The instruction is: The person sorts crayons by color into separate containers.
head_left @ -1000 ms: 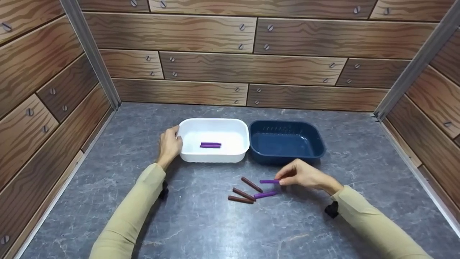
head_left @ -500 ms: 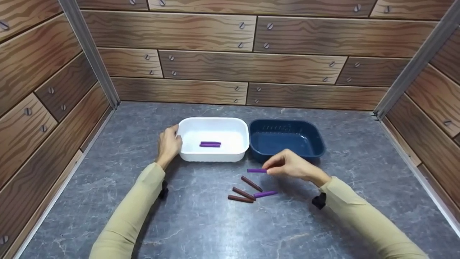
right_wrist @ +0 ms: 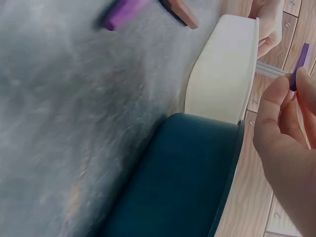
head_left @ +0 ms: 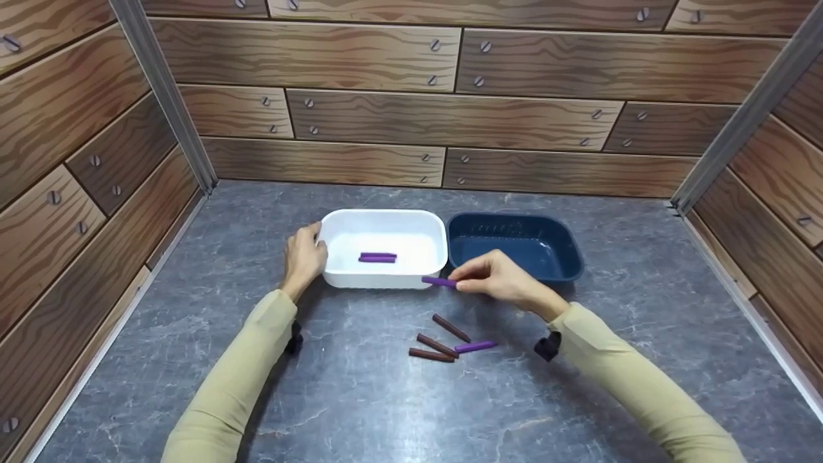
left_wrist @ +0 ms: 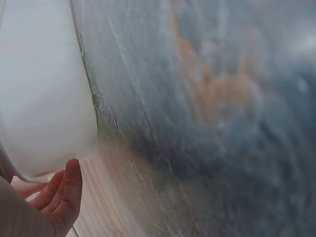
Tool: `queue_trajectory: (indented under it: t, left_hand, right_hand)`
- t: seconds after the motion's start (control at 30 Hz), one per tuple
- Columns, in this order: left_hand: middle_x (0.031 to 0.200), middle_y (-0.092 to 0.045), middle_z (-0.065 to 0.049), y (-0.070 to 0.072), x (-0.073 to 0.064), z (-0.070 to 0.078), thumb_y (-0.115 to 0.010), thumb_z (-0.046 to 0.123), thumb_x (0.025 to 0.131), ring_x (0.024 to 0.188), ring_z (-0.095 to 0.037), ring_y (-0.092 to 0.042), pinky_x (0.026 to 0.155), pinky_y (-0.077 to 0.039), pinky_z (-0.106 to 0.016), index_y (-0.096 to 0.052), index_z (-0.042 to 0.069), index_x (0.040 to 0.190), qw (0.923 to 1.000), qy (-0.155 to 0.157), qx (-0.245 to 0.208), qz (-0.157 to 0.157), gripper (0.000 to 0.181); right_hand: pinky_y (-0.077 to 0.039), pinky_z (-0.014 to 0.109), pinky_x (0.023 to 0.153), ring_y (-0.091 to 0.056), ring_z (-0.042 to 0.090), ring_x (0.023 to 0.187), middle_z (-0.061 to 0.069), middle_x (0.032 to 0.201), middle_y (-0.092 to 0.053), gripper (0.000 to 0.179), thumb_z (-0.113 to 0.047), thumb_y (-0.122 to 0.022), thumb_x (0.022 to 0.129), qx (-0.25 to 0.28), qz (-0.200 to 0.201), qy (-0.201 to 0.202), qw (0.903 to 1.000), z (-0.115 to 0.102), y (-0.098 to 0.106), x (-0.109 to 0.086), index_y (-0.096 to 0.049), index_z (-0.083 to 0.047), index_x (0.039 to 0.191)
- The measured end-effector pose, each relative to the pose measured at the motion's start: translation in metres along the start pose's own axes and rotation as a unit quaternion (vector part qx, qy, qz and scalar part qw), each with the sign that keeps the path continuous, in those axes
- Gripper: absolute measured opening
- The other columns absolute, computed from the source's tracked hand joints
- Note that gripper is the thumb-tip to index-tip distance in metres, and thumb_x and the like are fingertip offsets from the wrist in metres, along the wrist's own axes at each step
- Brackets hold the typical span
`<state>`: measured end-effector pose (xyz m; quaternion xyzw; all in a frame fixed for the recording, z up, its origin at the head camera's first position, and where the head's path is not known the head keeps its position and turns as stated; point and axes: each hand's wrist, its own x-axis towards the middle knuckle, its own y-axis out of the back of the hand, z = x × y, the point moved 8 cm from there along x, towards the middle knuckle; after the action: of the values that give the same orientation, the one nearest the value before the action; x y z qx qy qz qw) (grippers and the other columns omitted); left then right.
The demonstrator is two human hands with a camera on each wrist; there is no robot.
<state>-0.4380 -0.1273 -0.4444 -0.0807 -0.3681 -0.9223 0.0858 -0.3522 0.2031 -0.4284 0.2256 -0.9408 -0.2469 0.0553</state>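
Observation:
My right hand (head_left: 498,281) pinches a purple crayon (head_left: 437,281) between thumb and fingertips, in front of the white tub's near right corner. The right wrist view shows the same crayon (right_wrist: 302,61) upright between the fingertips. My left hand (head_left: 304,258) grips the left end of the white tub (head_left: 386,281); in the left wrist view its fingers (left_wrist: 73,185) lie against the tub's wall. Two purple crayons (head_left: 377,258) lie side by side inside that tub. On the table, three brown crayons (head_left: 431,355) lie close to one purple crayon (head_left: 476,346).
A dark blue tub (head_left: 559,257) stands directly right of the white one, partly hidden by my right hand. Wood-patterned walls (head_left: 360,119) enclose the grey marbled table (head_left: 360,405) at the back and both sides.
My right hand has moved up and to the left with the purple crayon, from beside the loose crayons to the white tub's front corner. My left hand stays in place.

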Motion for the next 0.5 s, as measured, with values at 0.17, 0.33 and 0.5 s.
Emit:
queue_trajectory:
  t: [0.17,0.33,0.5]
  left_hand:
    - [0.137,-0.058,-0.019,-0.001,0.000,-0.001,-0.050,0.003,0.093,0.128,-0.034,-0.054,0.107,-0.043,-0.047,-0.052,0.001,0.140,1.0000,-0.002,-0.003,0.003,0.047]
    - [0.137,-0.058,-0.019,-0.002,0.000,0.000,-0.050,0.002,0.093,0.128,-0.034,-0.054,0.107,-0.044,-0.047,-0.052,0.001,0.140,1.0000,-0.006,-0.001,0.000,0.047]
    - [0.135,-0.059,-0.019,0.000,-0.001,0.000,-0.051,0.003,0.092,0.126,-0.035,-0.055,0.105,-0.045,-0.048,-0.054,0.002,0.139,0.9999,-0.010,0.003,0.005,0.047]
  right_hand:
    - [-0.048,0.019,0.067,-0.059,0.007,0.078,0.021,0.104,-0.072,0.018,-0.012,-0.072,0.088,0.004,0.012,-0.009,0.9999,-0.002,-0.002,0.014,-0.077,-0.006,0.104]
    - [-0.052,0.022,0.072,-0.062,0.009,0.082,0.019,0.103,-0.073,0.017,-0.011,-0.072,0.089,0.004,0.015,-0.001,0.9999,-0.007,-0.004,0.028,-0.077,-0.006,0.104]
    - [-0.052,0.020,0.072,-0.062,0.009,0.082,0.017,0.102,-0.073,0.016,-0.008,-0.071,0.088,0.018,0.021,0.009,0.9996,-0.014,-0.009,0.042,-0.077,-0.003,0.103]
